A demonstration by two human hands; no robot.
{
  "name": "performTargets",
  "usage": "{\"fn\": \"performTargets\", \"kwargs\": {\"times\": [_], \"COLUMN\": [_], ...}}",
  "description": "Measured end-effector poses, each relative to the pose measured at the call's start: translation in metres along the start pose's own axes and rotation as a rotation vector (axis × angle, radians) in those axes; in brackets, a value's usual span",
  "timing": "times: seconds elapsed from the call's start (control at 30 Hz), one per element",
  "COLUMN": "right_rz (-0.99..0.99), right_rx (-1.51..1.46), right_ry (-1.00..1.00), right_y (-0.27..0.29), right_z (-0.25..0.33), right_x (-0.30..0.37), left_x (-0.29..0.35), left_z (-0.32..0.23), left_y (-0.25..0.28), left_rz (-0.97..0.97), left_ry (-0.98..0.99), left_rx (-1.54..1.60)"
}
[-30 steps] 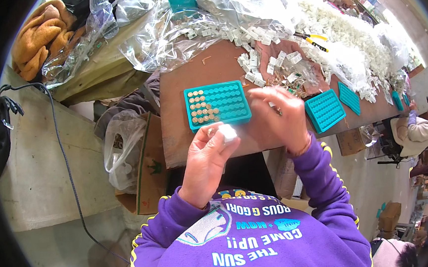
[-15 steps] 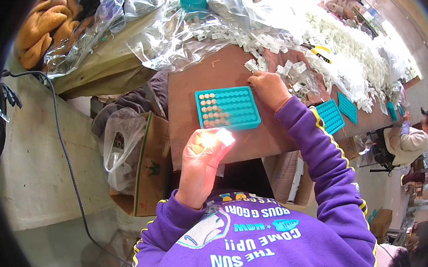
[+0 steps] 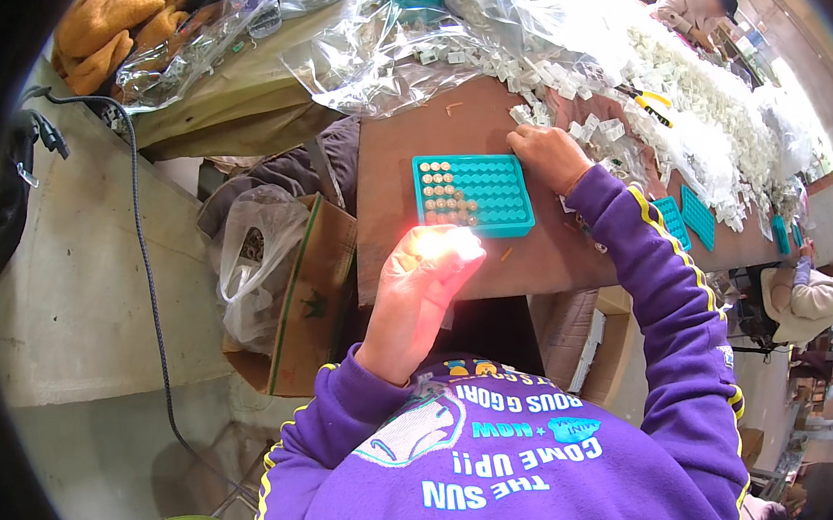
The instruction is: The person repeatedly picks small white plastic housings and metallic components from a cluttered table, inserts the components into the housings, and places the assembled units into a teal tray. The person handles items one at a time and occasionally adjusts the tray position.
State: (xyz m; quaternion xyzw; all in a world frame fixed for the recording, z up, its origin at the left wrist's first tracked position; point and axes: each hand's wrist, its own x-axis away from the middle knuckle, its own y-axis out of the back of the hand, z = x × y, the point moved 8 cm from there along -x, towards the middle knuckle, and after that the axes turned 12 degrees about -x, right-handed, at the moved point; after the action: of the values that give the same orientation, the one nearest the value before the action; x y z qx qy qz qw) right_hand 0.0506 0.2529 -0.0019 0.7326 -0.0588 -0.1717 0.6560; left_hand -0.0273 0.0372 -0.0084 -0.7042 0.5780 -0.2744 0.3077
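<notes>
My left hand (image 3: 422,284) is raised at the near edge of a teal tray, its fingers closed around a small whitish piece (image 3: 468,248). Bright glare washes out the piece and fingertips, so its kind is unclear. The teal tray (image 3: 501,228) has rows of round pockets. Small round, tan, button-like pieces (image 3: 437,178) fill its left columns. Beyond the tray's right side, my right hand (image 3: 549,158) rests low over the table with fingers bent together, beside small clear plastic pieces (image 3: 530,114). Whatever its fingertips hold, if anything, is hidden.
A large heap of clear plastic pieces (image 3: 716,118) spreads across the right of the brown table (image 3: 386,165), with yellow-handled pliers (image 3: 654,108) on it. More teal trays (image 3: 697,218) lie at right. A cardboard box (image 3: 315,296) stands left. Two people work farther off.
The whole view has shifted, so the table and tray appear farther right and slightly higher. Both hands keep nearly the same places relative to the tray.
</notes>
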Motion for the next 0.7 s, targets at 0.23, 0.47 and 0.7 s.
{"fn": "performTargets", "kwargs": {"times": [0.23,0.47,0.7], "right_rz": [-0.104,-0.224,-0.283], "right_rx": [-0.013,-0.442,-1.527], "right_ry": [0.094,-0.173,-0.35], "right_y": [-0.002,0.036,0.09], "right_z": [-0.003,-0.019,0.059], "right_x": [-0.001,-0.004,0.056], "left_x": [0.003,0.005,-0.004], "left_z": [0.009,0.016,0.023], "left_y": [0.0,-0.006,-0.013], "left_rz": [-0.044,-0.025,0.008], "left_ry": [0.064,0.105,0.102], "left_rx": [0.045,0.008,-0.044]}}
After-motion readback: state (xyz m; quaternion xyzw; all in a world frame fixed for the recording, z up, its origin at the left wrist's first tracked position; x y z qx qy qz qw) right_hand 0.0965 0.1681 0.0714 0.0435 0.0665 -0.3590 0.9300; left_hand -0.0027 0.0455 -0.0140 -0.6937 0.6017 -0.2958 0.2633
